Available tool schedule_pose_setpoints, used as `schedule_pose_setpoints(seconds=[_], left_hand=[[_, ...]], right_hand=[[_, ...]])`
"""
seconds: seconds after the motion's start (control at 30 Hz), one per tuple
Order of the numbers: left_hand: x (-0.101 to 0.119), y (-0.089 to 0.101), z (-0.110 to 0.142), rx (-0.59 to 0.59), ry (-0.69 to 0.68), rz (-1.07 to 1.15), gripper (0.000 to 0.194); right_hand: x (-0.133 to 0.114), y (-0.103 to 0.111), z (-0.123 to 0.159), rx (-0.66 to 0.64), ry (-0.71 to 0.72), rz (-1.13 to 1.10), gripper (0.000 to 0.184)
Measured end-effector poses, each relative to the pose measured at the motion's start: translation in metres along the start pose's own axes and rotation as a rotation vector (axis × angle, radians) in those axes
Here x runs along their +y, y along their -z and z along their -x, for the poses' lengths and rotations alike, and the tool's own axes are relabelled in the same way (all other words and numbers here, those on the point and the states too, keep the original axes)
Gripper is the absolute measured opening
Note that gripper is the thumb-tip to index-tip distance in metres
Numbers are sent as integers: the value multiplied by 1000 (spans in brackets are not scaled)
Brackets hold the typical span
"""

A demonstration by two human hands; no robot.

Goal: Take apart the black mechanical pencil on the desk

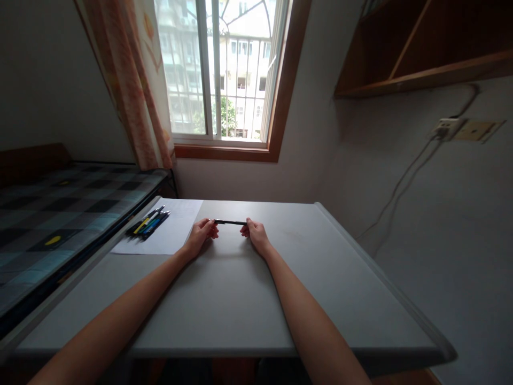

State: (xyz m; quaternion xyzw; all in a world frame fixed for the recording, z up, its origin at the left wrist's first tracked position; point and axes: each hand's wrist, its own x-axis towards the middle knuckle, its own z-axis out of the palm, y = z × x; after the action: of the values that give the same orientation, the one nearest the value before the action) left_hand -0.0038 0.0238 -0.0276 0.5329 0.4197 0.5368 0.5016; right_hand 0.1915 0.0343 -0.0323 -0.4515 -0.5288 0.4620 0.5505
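A thin black pen (230, 222) is held level just above the grey table (224, 299), stretched between both hands. My left hand (201, 235) pinches its left end with the fingers curled in. My right hand (253, 233) pinches its right end the same way. Both wrists rest on the tabletop near its far middle. To the left of my left hand, several more pens (149, 222) lie in a bunch on a white sheet of paper (168, 235).
A bed with a dark checked cover (60, 208) runs along the table's left edge. Behind the table are a window (218, 69) and a curtain (134, 85). A wooden shelf (420, 53), a wall socket (444, 128) and a hanging cable are on the right wall.
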Motion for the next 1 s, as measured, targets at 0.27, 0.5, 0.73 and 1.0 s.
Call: schedule_pose_setpoints(seconds=[0.27, 0.5, 0.73, 1.0], left_hand=[[-2, 1, -1, -14, -7, 23, 31], [0, 0, -1, 3, -6, -1, 34], [-2, 1, -2, 4, -8, 0, 33], [-5, 3, -3, -7, -19, 50, 30]], right_hand=[[-1, -1, 1, -10, 14, 14, 52], [5, 0, -2, -29, 46, 73, 54], [7, 0, -2, -28, 50, 52, 54], [4, -1, -1, -28, 37, 27, 54]])
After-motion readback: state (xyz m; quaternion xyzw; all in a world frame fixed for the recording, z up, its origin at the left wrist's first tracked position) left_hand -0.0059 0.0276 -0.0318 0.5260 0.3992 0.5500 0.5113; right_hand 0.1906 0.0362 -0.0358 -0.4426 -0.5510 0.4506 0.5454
